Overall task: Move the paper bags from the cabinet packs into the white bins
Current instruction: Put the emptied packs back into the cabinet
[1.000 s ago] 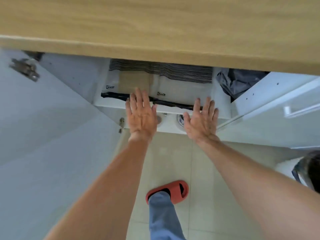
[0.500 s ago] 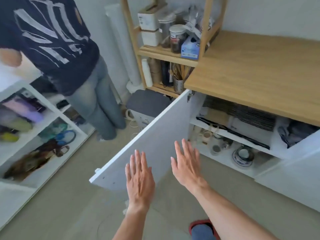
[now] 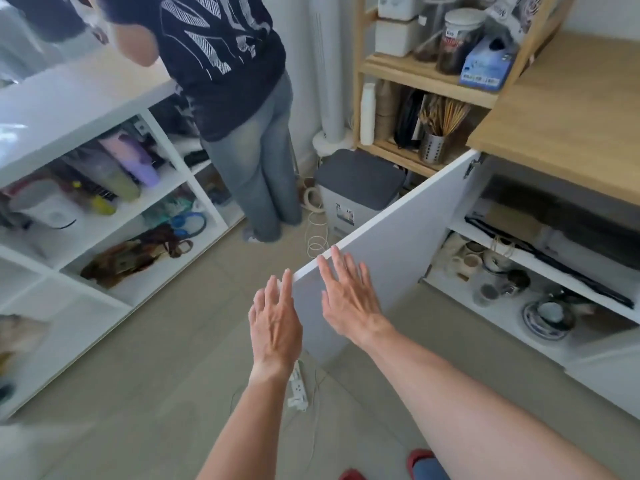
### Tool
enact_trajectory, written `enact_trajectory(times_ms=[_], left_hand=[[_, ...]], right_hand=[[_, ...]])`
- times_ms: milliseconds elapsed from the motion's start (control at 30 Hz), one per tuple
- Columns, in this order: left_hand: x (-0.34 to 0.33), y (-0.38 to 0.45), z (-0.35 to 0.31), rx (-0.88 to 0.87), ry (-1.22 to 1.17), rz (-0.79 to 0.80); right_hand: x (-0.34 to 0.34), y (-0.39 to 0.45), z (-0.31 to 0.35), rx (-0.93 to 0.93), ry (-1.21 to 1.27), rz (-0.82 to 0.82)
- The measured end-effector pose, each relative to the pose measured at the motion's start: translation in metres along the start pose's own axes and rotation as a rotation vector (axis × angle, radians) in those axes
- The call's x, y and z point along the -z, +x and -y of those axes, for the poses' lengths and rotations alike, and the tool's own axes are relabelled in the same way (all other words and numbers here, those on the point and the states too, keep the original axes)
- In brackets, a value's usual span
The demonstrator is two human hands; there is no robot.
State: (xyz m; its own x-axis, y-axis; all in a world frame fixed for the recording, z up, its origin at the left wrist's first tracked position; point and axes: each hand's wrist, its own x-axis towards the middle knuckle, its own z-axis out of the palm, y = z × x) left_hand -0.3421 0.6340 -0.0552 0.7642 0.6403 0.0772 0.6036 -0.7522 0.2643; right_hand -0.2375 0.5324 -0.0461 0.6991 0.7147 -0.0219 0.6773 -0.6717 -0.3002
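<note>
The white cabinet stands open at the right, its door (image 3: 391, 244) swung out toward me. On its upper shelf (image 3: 540, 261) lie flat packs of paper bags (image 3: 516, 220), brown and white with a black strap along the front. My left hand (image 3: 275, 323) is held out flat with fingers apart, just left of the door's outer corner. My right hand (image 3: 349, 299) is also flat and empty, in front of the door's edge. Neither hand holds anything. No white bin can be made out for certain.
Another person (image 3: 239, 109) in a dark shirt and jeans stands at a white counter. A white open shelving unit (image 3: 114, 237) fills the left. A grey-lidded bin (image 3: 356, 188) and a wooden rack (image 3: 429, 81) stand behind the door. A power strip and cables (image 3: 299, 386) lie on the floor. Cups and dishes (image 3: 547, 313) fill the lower shelf.
A second ago my hands were at the cabinet shelf by the packs. They have pulled back, empty, and my view has swung left and out to the room.
</note>
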Motion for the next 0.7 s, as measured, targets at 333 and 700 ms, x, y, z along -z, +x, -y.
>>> enact_trajectory(times_ms=[333, 700], left_hand=[[0.009, -0.042, -0.015, -0.301, -0.025, -0.106], [-0.013, -0.116, -0.153, -0.561, -0.201, 0.367]], right_hand=[[-0.016, -0.071, -0.025, -0.034, 0.057, -0.039], [0.016, -0.207, -0.146, -0.303, 0.167, -0.214]])
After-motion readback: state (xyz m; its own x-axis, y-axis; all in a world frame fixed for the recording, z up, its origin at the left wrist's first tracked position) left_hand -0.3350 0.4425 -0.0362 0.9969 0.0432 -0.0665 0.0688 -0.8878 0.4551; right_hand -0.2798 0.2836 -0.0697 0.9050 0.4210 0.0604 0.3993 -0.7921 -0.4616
